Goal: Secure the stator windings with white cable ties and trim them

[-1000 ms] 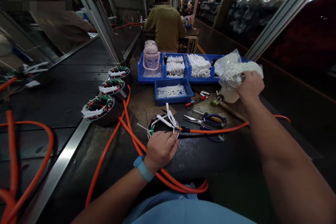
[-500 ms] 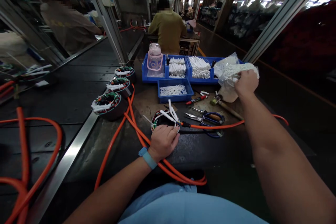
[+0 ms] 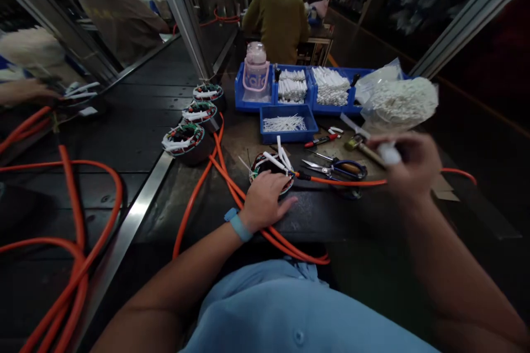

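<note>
My left hand [image 3: 268,198], with a blue band at the wrist, lies with its fingers over the near rim of a wound motor stator [image 3: 271,167] and its thumb stretched out to the side. White sleeves [image 3: 282,154] stick up from the stator's wires, and an orange cable [image 3: 343,181] runs from it to the right. Over the right part of the bench, my right hand [image 3: 414,165] is closed round a small white bundle [image 3: 389,153], smeared by motion. Past that hand sits a clear bag [image 3: 403,102] full of white pieces.
Blue bins [image 3: 292,88] hold white sleeves and a pink bottle [image 3: 255,69]; a blue tray [image 3: 289,124] holds thin white sticks. Scissors [image 3: 317,167], a red marker [image 3: 321,140] and a hammer [image 3: 355,142] lie nearby. Several stators [image 3: 186,140] stand left. Co-workers sit beyond.
My right hand has come away from the bag towards me with the white bundle in it. My left hand's thumb has spread from the fingers. The view has tilted down and shifted left.
</note>
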The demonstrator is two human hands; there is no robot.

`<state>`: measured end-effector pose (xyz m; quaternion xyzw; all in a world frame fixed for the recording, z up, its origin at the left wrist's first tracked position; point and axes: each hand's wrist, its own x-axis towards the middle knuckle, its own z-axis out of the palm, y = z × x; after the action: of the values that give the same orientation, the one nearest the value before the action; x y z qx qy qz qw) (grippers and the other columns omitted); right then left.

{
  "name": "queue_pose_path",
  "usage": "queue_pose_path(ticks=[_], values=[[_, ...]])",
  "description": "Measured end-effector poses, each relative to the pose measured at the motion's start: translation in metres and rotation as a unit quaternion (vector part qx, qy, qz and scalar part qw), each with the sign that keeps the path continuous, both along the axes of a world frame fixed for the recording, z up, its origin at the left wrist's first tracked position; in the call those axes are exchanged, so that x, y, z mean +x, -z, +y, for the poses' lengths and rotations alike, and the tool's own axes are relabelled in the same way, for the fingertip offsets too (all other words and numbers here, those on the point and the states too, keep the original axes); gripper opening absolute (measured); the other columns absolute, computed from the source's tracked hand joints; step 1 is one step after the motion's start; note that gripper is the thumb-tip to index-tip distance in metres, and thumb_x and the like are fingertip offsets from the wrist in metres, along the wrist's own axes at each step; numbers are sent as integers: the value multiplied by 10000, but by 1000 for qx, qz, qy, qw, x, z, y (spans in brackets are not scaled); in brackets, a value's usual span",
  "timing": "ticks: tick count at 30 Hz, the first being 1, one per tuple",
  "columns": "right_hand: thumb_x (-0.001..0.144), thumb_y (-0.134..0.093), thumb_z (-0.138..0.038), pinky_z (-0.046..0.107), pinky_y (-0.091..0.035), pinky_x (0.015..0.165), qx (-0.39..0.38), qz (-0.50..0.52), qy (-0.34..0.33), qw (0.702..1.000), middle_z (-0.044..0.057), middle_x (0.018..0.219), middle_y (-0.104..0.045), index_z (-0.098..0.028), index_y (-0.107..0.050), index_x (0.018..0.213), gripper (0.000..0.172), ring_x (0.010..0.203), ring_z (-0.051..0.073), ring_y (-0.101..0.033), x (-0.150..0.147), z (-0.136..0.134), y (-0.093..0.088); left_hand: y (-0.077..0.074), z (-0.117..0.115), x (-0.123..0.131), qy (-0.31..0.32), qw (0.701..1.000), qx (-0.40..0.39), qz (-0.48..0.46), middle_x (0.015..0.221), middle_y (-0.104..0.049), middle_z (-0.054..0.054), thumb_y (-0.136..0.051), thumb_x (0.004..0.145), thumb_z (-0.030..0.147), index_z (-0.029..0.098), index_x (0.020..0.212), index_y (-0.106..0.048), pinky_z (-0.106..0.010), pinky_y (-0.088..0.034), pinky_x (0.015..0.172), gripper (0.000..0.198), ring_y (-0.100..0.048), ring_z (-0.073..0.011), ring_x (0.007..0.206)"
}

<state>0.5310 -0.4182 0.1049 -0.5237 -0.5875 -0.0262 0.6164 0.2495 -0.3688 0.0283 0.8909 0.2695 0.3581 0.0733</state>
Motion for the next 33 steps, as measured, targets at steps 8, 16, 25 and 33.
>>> queue_pose_path(ticks=[8, 16, 25, 33], values=[[893, -452, -232, 500, -537, 826, -159, 60, -227, 959, 56, 977, -700, -277, -473, 956, 81, 981, 248, -655, -77, -106, 93, -15, -4, -34, -12, 971, -172, -164, 1048, -632, -80, -425, 878, 162, 165, 1177, -490, -358, -482, 908, 306, -607, -168, 977], [915, -401, -191, 496, -528, 855, -168, 65, -253, 951, 64, 1015, -682, -274, -442, 1025, 144, 1034, 225, -631, -80, -107, 115, -17, -1, -31, 18, 992, -114, -56, 1135, -609, -100, -537, 797, 176, 161, 1210, -490, -425, -427, 983, 415, -535, -218, 1100], [903, -407, -268, 498, -492, 898, -205, 53, -253, 944, 76, 1044, -680, -255, -456, 925, 55, 1047, 230, -620, -82, -83, 114, -25, 3, -18, -82, 988, -42, 126, 959, -652, -102, -636, 757, 477, 155, 970, -653, -510, -321, 991, 386, -474, -307, 1100], [820, -535, -284, 360, -501, 820, -254, 118, -224, 934, 42, 900, -655, -230, -532, 856, 65, 870, 187, -626, -111, -10, 96, -20, 10, 6, -21, 997, -64, 22, 963, -699, -17, -521, 896, 262, 238, 963, -697, -338, -408, 835, 189, -571, -172, 940]])
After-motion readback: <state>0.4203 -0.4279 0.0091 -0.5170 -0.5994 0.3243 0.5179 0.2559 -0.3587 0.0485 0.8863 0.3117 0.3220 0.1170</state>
